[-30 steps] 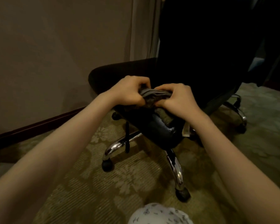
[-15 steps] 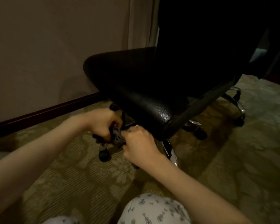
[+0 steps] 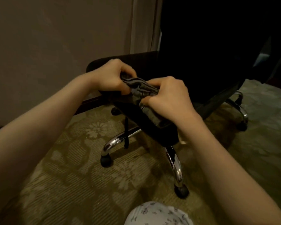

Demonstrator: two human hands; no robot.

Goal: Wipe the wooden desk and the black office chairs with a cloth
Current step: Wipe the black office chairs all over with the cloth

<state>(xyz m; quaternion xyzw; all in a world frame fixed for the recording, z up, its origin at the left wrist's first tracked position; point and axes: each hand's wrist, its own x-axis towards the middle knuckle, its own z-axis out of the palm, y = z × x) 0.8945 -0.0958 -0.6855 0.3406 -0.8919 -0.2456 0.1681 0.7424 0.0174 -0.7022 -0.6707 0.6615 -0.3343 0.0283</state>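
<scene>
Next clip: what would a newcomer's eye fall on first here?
At centre frame, the left hand and right hand both grip a bunched grey striped cloth in front of the black office chair. Below, its shiny chrome base stands on patterned green carpet.

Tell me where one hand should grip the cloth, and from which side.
Grip the cloth at its bunched upper fold, from above, palm down. It lies wadded between left hand and right hand over the black chair seat, with a loose end hanging below; a top grip likely keeps it compact.

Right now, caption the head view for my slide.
Left hand and right hand grip a grey cloth at the black chair.
</scene>
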